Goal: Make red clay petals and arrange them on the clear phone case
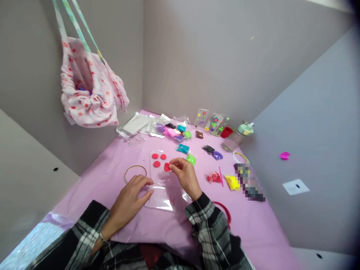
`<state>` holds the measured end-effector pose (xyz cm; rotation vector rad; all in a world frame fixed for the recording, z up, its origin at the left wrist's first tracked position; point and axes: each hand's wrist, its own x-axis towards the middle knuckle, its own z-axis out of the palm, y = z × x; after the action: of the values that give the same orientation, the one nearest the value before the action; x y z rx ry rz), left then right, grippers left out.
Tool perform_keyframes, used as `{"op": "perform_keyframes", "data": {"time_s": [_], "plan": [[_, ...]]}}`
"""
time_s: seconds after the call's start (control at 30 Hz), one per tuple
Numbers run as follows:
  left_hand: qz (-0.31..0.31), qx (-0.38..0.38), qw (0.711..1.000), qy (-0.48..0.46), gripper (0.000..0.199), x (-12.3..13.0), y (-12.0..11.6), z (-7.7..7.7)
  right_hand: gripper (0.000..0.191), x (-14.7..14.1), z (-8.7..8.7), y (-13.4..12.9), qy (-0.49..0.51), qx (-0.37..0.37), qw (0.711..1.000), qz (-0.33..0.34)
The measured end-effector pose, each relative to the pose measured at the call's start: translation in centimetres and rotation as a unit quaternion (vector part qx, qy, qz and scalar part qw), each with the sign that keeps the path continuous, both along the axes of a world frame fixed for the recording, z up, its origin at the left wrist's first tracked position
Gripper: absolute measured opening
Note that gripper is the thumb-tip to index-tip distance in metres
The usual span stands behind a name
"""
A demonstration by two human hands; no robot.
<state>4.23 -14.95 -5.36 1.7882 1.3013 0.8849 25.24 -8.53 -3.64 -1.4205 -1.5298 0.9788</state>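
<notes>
A thin clear plastic sheet (154, 182) lies in front of me, with a glossy clear plastic piece (160, 202) at its near end. Several flat red clay discs (156, 164) sit on the sheet's upper part. My right hand (185, 174) pinches another red disc (167, 167) by its right side, at the right of the others; whether that disc touches the sheet I cannot tell. My left hand (132, 198) rests at the plastic's left edge, thumb and forefinger apart, holding nothing. A bangle-like ring (135, 165) lies just beyond it.
Coloured clay packets (183, 148) are spread beyond the sheet, with red (214, 177) and yellow packets (232, 183) to the right. Decorated clear cases (215, 122) and a bottle (234, 139) stand at the back. A floral cloth bag (90, 93) hangs at left.
</notes>
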Motion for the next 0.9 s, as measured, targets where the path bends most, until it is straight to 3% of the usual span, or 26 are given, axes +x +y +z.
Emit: {"op": "perform_keyframes", "data": {"time_s": [0.2, 0.53, 0.67, 0.8, 0.9], "plan": [[-0.046, 0.086, 0.990, 0.103, 0.034, 0.2, -0.2, -1.3, 0.021, -0.9, -2.5, 3.3, -0.153, -0.010, 0.988, 0.007], [-0.077, 0.127, 0.977, 0.155, 0.058, 0.7, -0.6, -1.6, 0.021, -1.3, -2.5, 3.5, -0.312, 0.027, 0.950, -0.011], [-0.066, 0.110, 0.983, 0.134, 0.061, 1.1, -0.9, -1.3, 0.022, -1.2, -1.3, 2.3, -0.336, 0.055, 0.940, -0.034], [-0.079, 0.085, 0.990, 0.084, 0.033, 1.0, -0.7, -0.6, 0.021, -0.3, 0.9, -0.8, -0.335, 0.094, 0.937, -0.028], [-0.063, 0.057, 0.996, 0.031, 0.023, -0.7, -0.1, 0.6, 0.022, 2.5, 2.2, -3.3, -0.327, 0.110, 0.937, -0.046]]}}
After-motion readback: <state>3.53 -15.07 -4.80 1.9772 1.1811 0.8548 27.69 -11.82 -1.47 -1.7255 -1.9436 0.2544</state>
